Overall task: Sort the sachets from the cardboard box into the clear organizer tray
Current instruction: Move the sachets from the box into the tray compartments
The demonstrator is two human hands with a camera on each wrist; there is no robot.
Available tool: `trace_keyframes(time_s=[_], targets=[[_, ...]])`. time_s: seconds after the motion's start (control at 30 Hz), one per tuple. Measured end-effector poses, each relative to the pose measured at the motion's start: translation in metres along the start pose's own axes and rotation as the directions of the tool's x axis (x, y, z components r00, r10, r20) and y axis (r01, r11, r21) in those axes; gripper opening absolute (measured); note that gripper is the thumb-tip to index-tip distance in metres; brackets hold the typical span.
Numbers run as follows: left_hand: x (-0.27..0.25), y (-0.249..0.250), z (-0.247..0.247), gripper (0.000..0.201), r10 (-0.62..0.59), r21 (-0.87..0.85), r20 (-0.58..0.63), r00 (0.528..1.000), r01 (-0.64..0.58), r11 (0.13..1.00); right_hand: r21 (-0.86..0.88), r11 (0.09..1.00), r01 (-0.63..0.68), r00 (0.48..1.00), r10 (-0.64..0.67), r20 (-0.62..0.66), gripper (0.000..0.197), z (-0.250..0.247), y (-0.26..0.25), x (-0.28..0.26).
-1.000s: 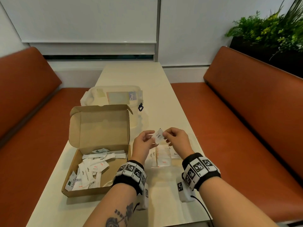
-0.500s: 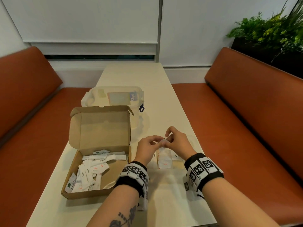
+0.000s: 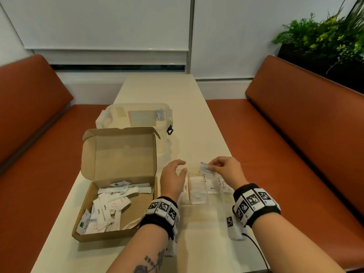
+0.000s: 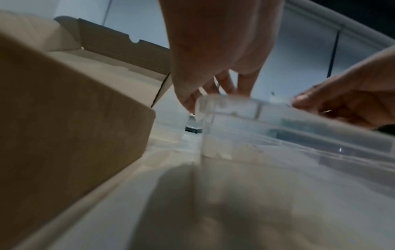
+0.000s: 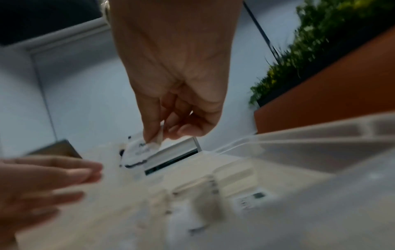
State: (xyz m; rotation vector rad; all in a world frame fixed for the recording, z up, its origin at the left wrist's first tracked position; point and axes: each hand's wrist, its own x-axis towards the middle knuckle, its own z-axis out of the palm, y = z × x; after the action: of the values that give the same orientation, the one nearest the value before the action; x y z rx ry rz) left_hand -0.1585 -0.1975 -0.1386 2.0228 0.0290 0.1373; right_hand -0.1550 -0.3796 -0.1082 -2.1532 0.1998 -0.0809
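Observation:
An open cardboard box (image 3: pixel 116 236) on the left of the table holds several white sachets (image 3: pixel 110 205). To its right sits the clear organizer tray (image 3: pixel 197 206), with sachets filed in its compartments. My right hand (image 3: pixel 211 168) pinches a small white sachet (image 3: pixel 204 167) by its edge above the tray's far end; the same sachet (image 5: pixel 138 152) hangs from thumb and finger in the right wrist view. My left hand (image 3: pixel 178 170) hovers with relaxed fingers and holds nothing, just above the tray's left far corner (image 4: pixel 205 108) and beside the box wall (image 4: pixel 74 121).
A clear lidded plastic container (image 3: pixel 137 117) stands behind the box. The narrow table (image 3: pixel 157 87) runs between two orange bench seats (image 3: pixel 295 144), with a planter of green plants (image 3: pixel 325 42) at the back right. A cable (image 3: pixel 258 251) trails from my right wrist.
Both hands were pinching the sachet together. Now the left hand has let go and drawn back to the left, while the right hand keeps the sachet over the tray.

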Motion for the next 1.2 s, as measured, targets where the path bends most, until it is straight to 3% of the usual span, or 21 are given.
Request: trace_keyframes(time_s=[0.1,0.2,0.3,0.5,0.73,1.03,1.2], targets=[[0.001,-0.005,-0.002,0.047,-0.057,0.198,0.060,0.997,0.044,0.979,-0.227,0.972,-0.052,0.997,0.065,0.048,0.004,-0.005,0.019,-0.001],[-0.003,-0.010,0.000,0.066,-0.136,0.215,0.108,0.985,0.110,0.970,-0.344,0.937,-0.057,0.986,0.107,0.127,0.007,-0.004,0.031,-0.006],[-0.007,-0.012,0.002,0.074,-0.150,0.212,0.130,0.980,0.120,0.970,-0.434,0.901,0.003,0.990,0.060,0.131,0.009,0.002,0.033,-0.007],[-0.008,-0.011,0.001,0.079,-0.167,0.208,0.127,0.978,0.138,0.968,-0.473,0.878,0.074,0.991,-0.012,0.133,0.007,0.015,0.043,-0.014],[-0.010,-0.009,0.000,0.079,-0.161,0.171,0.114,0.980,0.140,0.975,-0.515,0.843,0.156,0.973,-0.042,0.225,0.035,0.017,0.044,-0.019],[-0.012,-0.006,-0.002,0.077,-0.170,0.165,0.103,0.980,0.151,0.975,-0.545,0.830,0.123,0.980,-0.015,0.199,0.017,0.022,0.039,-0.018],[-0.012,-0.006,-0.001,0.077,-0.175,0.161,0.103,0.979,0.157,0.974,-0.528,0.841,0.117,0.982,-0.017,0.191,0.018,0.021,0.039,-0.019]])
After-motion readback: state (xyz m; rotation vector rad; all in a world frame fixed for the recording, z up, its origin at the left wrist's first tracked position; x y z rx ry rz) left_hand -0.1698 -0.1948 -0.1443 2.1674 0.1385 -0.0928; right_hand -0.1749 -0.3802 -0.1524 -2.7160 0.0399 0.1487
